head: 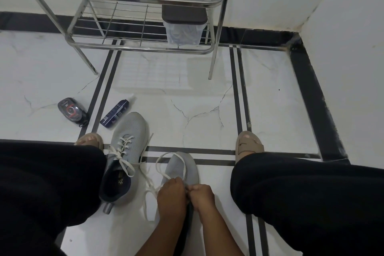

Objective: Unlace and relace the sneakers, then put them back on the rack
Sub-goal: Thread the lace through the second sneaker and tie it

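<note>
Two grey knit sneakers lie on the white tiled floor between my knees. The left sneaker (126,143) rests toe-forward with its white lace threaded loosely and trailing off to the right. Below my hands is the right sneaker (182,167), toe pointing away; only its toe and part of its dark collar show. My left hand (171,195) and my right hand (201,196) meet over its lacing area, each pinching the white lace (161,160), which loops out over the toe and to the left. The steel wire shoe rack (133,0) stands ahead.
A clear box with a dark lid (184,14) sits on the rack's lower shelf. A dark blue spray bottle (116,113) and a black shoe-polish sponge (70,110) lie on the floor at left. My feet in beige slippers (248,144) flank the sneakers. A wall corner closes the right side.
</note>
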A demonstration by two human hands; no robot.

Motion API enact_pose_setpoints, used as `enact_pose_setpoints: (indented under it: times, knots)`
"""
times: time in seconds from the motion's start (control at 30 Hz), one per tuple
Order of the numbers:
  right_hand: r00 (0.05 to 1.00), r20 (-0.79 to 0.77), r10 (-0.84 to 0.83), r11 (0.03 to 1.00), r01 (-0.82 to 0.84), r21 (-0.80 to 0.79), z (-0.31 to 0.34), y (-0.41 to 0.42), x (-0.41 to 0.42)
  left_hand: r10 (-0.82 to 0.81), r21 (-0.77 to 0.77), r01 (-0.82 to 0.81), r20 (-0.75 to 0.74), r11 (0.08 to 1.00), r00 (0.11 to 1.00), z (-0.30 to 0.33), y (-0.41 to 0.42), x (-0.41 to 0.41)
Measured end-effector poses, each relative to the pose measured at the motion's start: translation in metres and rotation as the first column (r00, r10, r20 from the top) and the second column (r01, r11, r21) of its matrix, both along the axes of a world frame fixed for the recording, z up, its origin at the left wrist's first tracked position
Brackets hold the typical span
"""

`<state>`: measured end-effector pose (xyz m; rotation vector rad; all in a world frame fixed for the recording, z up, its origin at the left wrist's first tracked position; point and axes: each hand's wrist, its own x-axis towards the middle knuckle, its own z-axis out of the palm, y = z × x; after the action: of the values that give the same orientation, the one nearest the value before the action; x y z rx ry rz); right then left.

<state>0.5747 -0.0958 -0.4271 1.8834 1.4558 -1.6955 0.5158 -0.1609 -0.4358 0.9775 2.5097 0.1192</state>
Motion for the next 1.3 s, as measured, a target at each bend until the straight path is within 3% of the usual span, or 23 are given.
enact_pose_setpoints:
  times: [0.2, 0.47, 0.63, 1.13, 1.23, 1.3]
  knots:
    - [0.999, -0.044, -0.004, 1.000, 0.003, -0.019, -0.004, -0.001, 0.001, -0.004, -0.018, 0.003, -0.058, 1.000, 0.998, -0.004, -0.009, 0.000]
    - [0.998, -0.055, 0.011, 1.000, -0.010, 0.008, -0.008, -0.001, 0.000, 0.216, 0.020, -0.216, -0.045, 0.976, 0.975, 0.003, -0.011, -0.002]
    - [0.999, -0.052, 0.007, 1.000, -0.007, 0.013, -0.008, -0.001, 0.001, 0.219, 0.104, -0.213, -0.050, 0.971, 0.974, -0.006, -0.012, -0.005]
    - [0.996, -0.047, 0.076, 0.997, -0.075, 0.008, -0.005, 0.001, -0.001, 0.225, 0.054, -0.223, -0.045, 0.973, 0.973, 0.000, -0.002, -0.005]
    - [0.999, -0.045, 0.006, 1.000, -0.007, -0.019, -0.003, 0.001, -0.003, 0.209, 0.051, -0.207, -0.060, 0.977, 0.976, 0.001, -0.003, -0.004]
    - [0.998, -0.041, -0.051, 0.997, 0.054, 0.053, -0.004, 0.000, -0.005, 0.205, 0.038, -0.203, -0.054, 0.979, 0.977, 0.003, -0.003, -0.001]
